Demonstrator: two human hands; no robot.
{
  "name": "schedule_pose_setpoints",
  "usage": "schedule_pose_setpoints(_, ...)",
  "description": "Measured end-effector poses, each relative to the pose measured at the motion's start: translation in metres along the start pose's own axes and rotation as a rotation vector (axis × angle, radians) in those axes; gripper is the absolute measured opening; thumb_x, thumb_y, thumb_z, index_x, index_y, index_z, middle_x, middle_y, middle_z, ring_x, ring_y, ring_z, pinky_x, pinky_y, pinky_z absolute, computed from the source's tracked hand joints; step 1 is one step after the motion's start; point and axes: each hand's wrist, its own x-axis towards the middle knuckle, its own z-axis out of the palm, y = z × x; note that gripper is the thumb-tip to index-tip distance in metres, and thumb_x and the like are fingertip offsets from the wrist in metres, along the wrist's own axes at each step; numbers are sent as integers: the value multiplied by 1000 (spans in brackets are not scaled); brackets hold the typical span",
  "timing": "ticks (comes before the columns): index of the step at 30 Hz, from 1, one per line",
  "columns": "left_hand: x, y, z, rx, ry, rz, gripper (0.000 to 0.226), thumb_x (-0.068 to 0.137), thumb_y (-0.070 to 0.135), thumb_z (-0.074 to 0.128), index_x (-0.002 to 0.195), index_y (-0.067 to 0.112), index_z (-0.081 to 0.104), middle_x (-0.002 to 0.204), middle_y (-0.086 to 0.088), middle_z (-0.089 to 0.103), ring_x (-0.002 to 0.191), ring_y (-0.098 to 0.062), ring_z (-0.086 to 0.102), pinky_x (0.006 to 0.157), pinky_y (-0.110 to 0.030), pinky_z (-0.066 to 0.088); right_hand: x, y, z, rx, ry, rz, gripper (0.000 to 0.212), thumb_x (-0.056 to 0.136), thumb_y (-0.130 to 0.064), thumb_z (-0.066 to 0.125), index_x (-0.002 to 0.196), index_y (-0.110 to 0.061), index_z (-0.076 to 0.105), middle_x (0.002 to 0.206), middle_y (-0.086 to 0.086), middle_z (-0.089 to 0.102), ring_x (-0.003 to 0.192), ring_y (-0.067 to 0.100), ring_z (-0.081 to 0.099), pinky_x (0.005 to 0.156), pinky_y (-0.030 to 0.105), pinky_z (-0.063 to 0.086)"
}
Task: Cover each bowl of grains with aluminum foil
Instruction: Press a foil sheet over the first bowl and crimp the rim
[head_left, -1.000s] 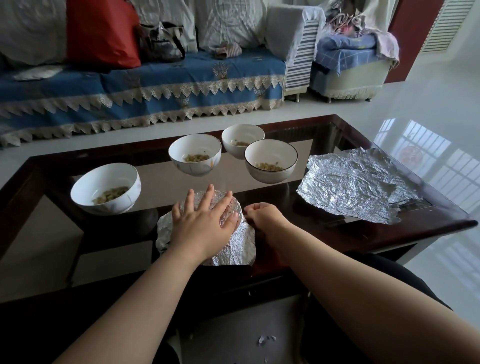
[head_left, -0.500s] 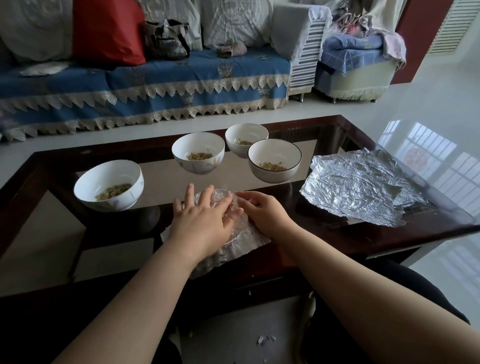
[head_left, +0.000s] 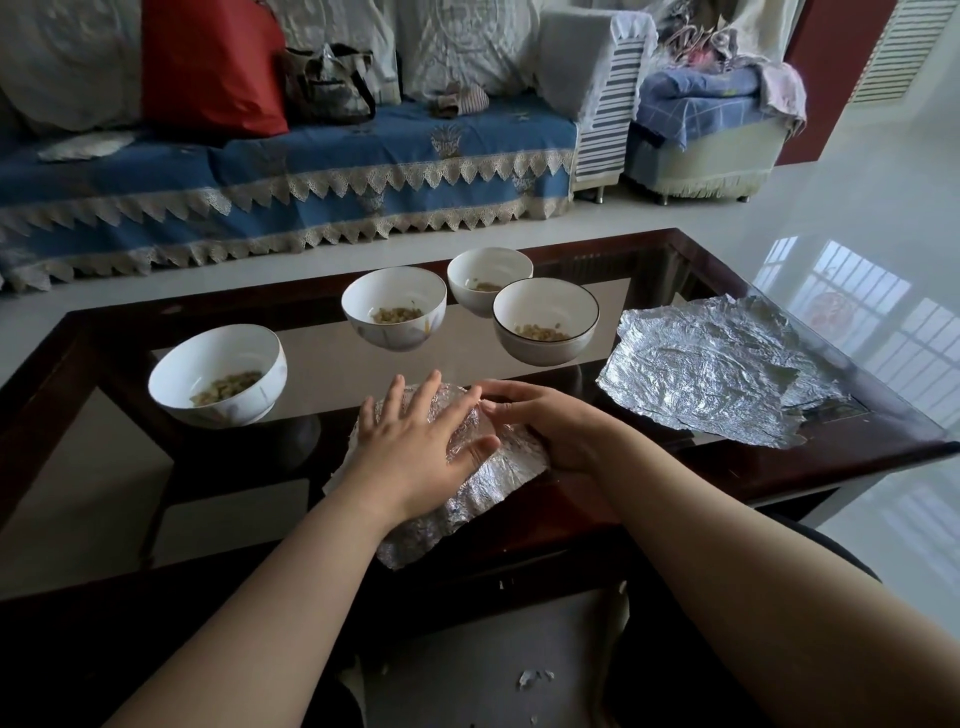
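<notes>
Foil sheet (head_left: 498, 480) (long axis near-left to far-right) under both hands

- The left hand (head_left: 421, 457) lies flat on a foil-covered bowl (head_left: 498, 467).
- The right hand (head_left: 550, 431) curls round its side.
- Four open bowls (head_left: 218, 374) of grains sit on the tabletop (head_left: 779, 467).
- Spare foil sheets (head_left: 717, 374) lie to the right.

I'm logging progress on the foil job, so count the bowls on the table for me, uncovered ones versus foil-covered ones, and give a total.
Uncovered bowls of grains: 4
Foil-covered bowls: 1, under both hands
Total: 5
</notes>
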Motion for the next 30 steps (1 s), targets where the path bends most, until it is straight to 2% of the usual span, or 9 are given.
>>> schedule_pose_setpoints(2,1,-1,1,6,2,2,87,68,88,-11,148,54,-8,164,4,-10,149,-33,-11,117,-59,-3,-1,0,2,98,16,5,29,89,-2,56,118,0,60,87,8,71,71,14,69,64,22,56)
schedule_pose_setpoints(5,1,-1,2,7,5,2,89,66,88,-12,148,53,-8,164,4,-11,149,-33,-11,117,-59,-2,-1,5,4,101,75,-9,17,94,0,51,102,-2,66,74,4,72,59,9,67,56,18,53)
schedule_pose_setpoints(9,2,-1,2,12,10,2,89,65,87,-13,148,53,-10,163,4,-12,149,-33,-12,117,-58,-3,-2,9,7,66,175,-32,14,94,-3,54,98,-2,68,68,1,70,51,5,61,50,15,48)
schedule_pose_setpoints(11,2,-1,2,11,10,1,89,65,87,-13,148,54,-10,163,4,-13,149,-33,-12,117,-58,-3,0,10,8,74,222,-20,12,93,-5,58,98,0,67,71,6,69,54,9,62,52,17,48)
schedule_pose_setpoints(14,1,-1,2,16,17,-1,89,65,87,-13,148,54,-9,163,4,-11,149,-33,-11,117,-58,-1,0,11,14,34,289,-3,24,83,-19,70,96,1,68,83,18,59,61,19,53,58,24,44)
schedule_pose_setpoints(18,1,-1,2,16,22,3,88,66,86,-12,148,55,-8,164,4,-10,149,-33,-10,117,-58,0,-3,12,16,-32,360,-14,22,90,-21,66,76,-5,62,50,2,51,36,7,41,38,17,35)
schedule_pose_setpoints(21,1,-1,2,12,28,5,85,67,86,-12,147,56,-9,164,2,-9,149,-34,-9,117,-59,1,-5,12,19,-135,393,-34,30,92,-26,65,68,-9,57,39,-6,44,31,5,34,35,15,29)
schedule_pose_setpoints(25,1,0,2,9,29,7,80,69,86,-11,144,60,-10,164,1,-9,149,-34,-9,117,-59,2,-5,9,22,-288,438,-18,35,95,-31,61,67,-11,55,36,-11,38,30,2,29,34,14,26)
schedule_pose_setpoints(30,2,0,2,6,43,10,73,73,86,-7,142,63,-8,164,-2,-6,149,-36,-7,117,-60,4,0,10,24,-423,474,35,36,96,-37,58,71,-10,62,55,-2,37,44,8,29,39,17,26)
